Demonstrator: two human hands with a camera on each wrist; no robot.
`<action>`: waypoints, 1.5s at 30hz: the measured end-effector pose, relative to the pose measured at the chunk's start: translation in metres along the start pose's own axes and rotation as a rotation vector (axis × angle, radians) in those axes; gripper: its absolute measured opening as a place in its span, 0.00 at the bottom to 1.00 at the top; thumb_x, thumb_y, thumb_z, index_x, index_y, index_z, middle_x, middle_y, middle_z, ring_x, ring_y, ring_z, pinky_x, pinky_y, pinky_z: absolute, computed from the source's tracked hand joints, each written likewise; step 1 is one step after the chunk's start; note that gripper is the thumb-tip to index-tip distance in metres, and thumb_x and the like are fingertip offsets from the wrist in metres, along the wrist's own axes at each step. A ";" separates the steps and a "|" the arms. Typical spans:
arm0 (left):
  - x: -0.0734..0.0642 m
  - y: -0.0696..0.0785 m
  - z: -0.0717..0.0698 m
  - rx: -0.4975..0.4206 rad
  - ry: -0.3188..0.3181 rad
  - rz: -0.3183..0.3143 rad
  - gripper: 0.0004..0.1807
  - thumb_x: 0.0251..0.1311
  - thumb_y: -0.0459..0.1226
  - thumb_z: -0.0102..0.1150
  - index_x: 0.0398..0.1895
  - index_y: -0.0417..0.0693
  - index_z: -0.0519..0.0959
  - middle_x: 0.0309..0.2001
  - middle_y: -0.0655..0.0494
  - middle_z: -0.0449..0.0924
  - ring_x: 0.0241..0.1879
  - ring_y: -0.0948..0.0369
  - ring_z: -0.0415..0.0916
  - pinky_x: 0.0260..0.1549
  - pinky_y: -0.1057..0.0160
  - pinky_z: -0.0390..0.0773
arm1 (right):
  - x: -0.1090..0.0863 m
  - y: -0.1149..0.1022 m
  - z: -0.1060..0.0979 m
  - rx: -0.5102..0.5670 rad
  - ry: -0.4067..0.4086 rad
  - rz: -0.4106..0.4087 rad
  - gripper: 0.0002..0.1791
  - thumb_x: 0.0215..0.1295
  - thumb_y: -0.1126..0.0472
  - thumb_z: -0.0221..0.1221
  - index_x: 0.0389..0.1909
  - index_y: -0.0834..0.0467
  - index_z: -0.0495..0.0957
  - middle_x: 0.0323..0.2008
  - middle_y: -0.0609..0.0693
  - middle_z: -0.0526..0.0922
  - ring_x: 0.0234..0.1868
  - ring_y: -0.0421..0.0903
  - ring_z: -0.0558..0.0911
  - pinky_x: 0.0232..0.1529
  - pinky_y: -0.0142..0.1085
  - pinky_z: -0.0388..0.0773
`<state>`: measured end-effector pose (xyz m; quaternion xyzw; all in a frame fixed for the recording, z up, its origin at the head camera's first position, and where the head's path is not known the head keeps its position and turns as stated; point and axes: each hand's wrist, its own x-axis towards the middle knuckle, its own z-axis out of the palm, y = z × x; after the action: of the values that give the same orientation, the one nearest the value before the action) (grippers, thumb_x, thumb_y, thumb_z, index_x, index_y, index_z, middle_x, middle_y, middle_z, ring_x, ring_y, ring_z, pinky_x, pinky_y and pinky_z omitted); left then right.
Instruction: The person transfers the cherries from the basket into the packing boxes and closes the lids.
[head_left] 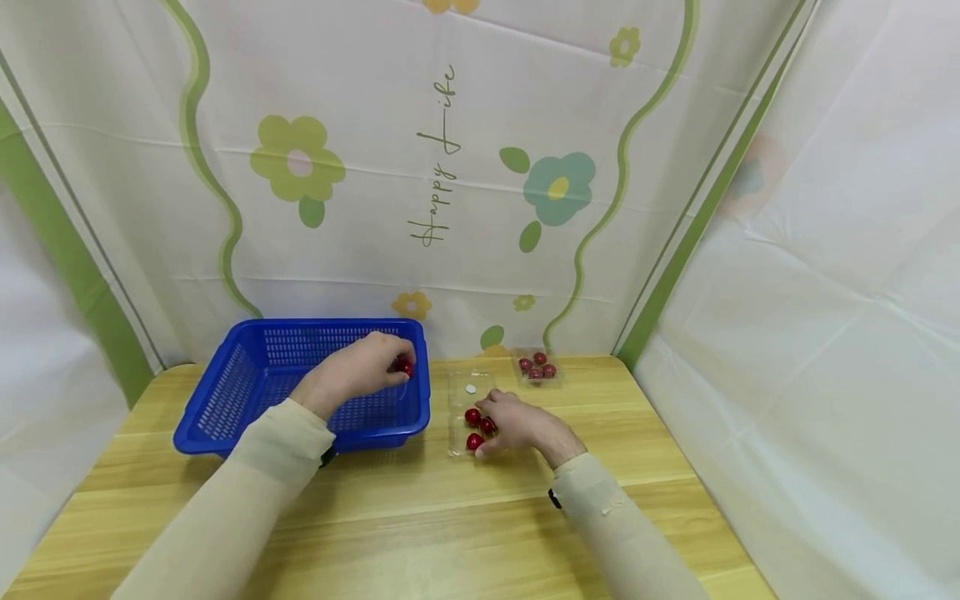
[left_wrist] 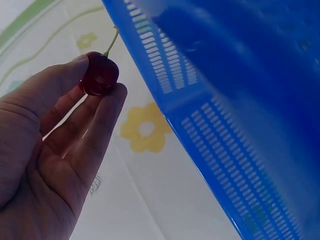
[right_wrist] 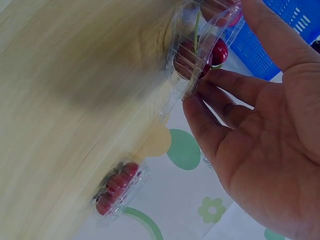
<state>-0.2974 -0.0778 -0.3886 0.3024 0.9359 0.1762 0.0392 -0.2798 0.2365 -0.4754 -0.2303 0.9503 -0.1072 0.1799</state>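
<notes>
Over the right end of the blue plastic basket, my left hand pinches a dark red cherry by its sides between thumb and fingertips. The cherry's green stem sticks up toward the basket rim. My right hand is at a clear plastic box on the table, right of the basket. Three red cherries show in that box, partly covered by the hand. In the right wrist view, its fingertips touch the box edge, thumb and fingers spread well apart.
A second clear box with several cherries stands at the table's back edge, right of the first. The wooden table is bounded by white flowered cloth behind and at the sides.
</notes>
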 end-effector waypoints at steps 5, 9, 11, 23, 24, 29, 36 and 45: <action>0.000 0.007 0.008 -0.020 0.031 -0.013 0.07 0.80 0.33 0.74 0.55 0.43 0.91 0.50 0.48 0.93 0.46 0.56 0.89 0.52 0.53 0.96 | 0.000 0.001 0.000 -0.003 -0.002 0.007 0.52 0.72 0.44 0.82 0.88 0.62 0.72 0.85 0.64 0.73 0.85 0.65 0.75 0.87 0.59 0.78; 0.000 0.012 0.014 -0.054 0.057 -0.041 0.06 0.80 0.33 0.74 0.54 0.44 0.90 0.50 0.48 0.93 0.48 0.56 0.88 0.53 0.53 0.96 | 0.001 0.001 0.000 -0.008 -0.006 0.025 0.52 0.72 0.42 0.82 0.88 0.60 0.72 0.87 0.63 0.71 0.87 0.64 0.73 0.88 0.60 0.77; 0.001 0.015 0.018 -0.074 0.074 -0.061 0.06 0.80 0.34 0.74 0.53 0.44 0.90 0.50 0.49 0.93 0.48 0.56 0.88 0.53 0.53 0.96 | 0.001 0.001 0.000 -0.008 -0.008 0.028 0.53 0.72 0.41 0.82 0.89 0.60 0.72 0.88 0.63 0.71 0.88 0.65 0.72 0.88 0.60 0.77; 0.005 0.034 0.047 -0.166 0.168 -0.051 0.07 0.78 0.33 0.77 0.53 0.46 0.89 0.49 0.52 0.93 0.50 0.54 0.91 0.54 0.52 0.95 | 0.001 0.001 0.001 -0.002 -0.002 0.031 0.53 0.72 0.41 0.82 0.88 0.60 0.72 0.87 0.63 0.72 0.87 0.64 0.74 0.87 0.59 0.78; 0.005 0.035 0.050 -0.167 0.175 -0.042 0.07 0.78 0.33 0.77 0.52 0.46 0.89 0.49 0.52 0.93 0.50 0.54 0.91 0.52 0.53 0.95 | 0.001 0.001 0.001 -0.004 -0.002 0.032 0.53 0.72 0.41 0.82 0.88 0.60 0.72 0.87 0.63 0.72 0.86 0.64 0.74 0.87 0.59 0.78; 0.008 0.042 0.061 -0.191 0.200 -0.028 0.06 0.76 0.32 0.78 0.50 0.46 0.89 0.46 0.52 0.94 0.48 0.54 0.92 0.50 0.55 0.95 | 0.000 0.000 0.001 -0.012 -0.001 0.028 0.53 0.71 0.41 0.83 0.88 0.61 0.73 0.85 0.63 0.73 0.85 0.63 0.75 0.86 0.59 0.79; 0.013 0.051 0.076 -0.207 0.186 -0.029 0.08 0.73 0.30 0.80 0.45 0.46 0.87 0.44 0.52 0.92 0.50 0.51 0.92 0.52 0.51 0.95 | 0.000 0.000 0.001 -0.013 0.005 0.016 0.52 0.71 0.42 0.83 0.88 0.62 0.73 0.85 0.64 0.74 0.85 0.64 0.75 0.86 0.59 0.79; 0.021 0.062 0.092 -0.076 0.227 0.015 0.10 0.71 0.30 0.82 0.40 0.46 0.86 0.40 0.54 0.89 0.37 0.59 0.84 0.40 0.57 0.91 | 0.001 0.000 0.001 -0.017 0.009 0.013 0.52 0.71 0.41 0.83 0.87 0.61 0.74 0.81 0.62 0.77 0.81 0.63 0.78 0.83 0.58 0.82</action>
<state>-0.2635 0.0096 -0.4522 0.2856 0.9248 0.2450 -0.0570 -0.2802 0.2363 -0.4770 -0.2254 0.9534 -0.0991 0.1744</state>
